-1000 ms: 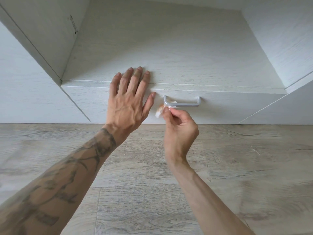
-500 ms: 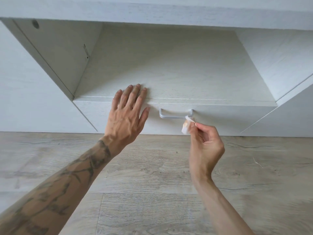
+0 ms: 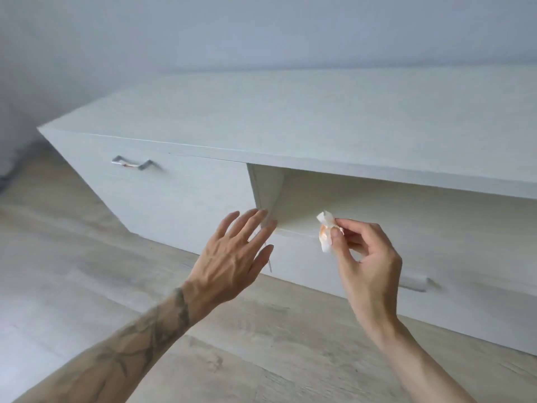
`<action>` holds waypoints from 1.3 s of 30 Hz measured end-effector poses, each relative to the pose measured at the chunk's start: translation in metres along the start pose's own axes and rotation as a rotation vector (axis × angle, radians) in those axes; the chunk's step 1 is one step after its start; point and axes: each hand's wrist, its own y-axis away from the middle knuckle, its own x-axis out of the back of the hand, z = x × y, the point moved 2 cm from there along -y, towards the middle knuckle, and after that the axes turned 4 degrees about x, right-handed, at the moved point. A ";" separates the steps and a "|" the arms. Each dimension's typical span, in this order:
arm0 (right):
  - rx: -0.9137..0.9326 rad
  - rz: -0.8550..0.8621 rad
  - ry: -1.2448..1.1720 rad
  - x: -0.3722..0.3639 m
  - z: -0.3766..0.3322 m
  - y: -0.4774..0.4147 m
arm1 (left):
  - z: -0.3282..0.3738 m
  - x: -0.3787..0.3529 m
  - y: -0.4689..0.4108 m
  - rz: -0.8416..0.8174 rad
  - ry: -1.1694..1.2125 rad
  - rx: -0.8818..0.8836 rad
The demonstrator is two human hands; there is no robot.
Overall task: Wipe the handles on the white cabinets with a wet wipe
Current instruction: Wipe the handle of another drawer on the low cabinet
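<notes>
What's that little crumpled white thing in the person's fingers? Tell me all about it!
It is a wet wipe, small, white and scrunched into a wad, with an orange-brown stain on its lower part. It looks thin and soft. The right hand pinches it between thumb and fingertips, and most of it sticks out to the left. It is held up in front of the white cabinet's open shelf, apparently touching nothing else.

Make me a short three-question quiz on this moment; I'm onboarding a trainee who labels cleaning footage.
1. True or false: the right hand pinches the wet wipe.
2. Which handle shows a reddish mark? A) the left door's handle B) the handle behind the right wrist
3. Fill in: the left hand is open, fingers spread, and holds ____.

Key: 1 true; 2 A; 3 nothing.
</notes>
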 end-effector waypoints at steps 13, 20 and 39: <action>0.240 -0.088 0.154 -0.233 -0.116 -0.035 | -0.283 0.051 0.025 0.233 0.024 0.157; 0.215 -0.052 0.257 -0.344 -0.120 -0.038 | -0.402 0.026 0.002 0.271 0.058 0.106; 0.431 0.051 0.527 -0.429 -0.070 -0.030 | -0.463 -0.027 -0.018 0.412 0.109 -0.026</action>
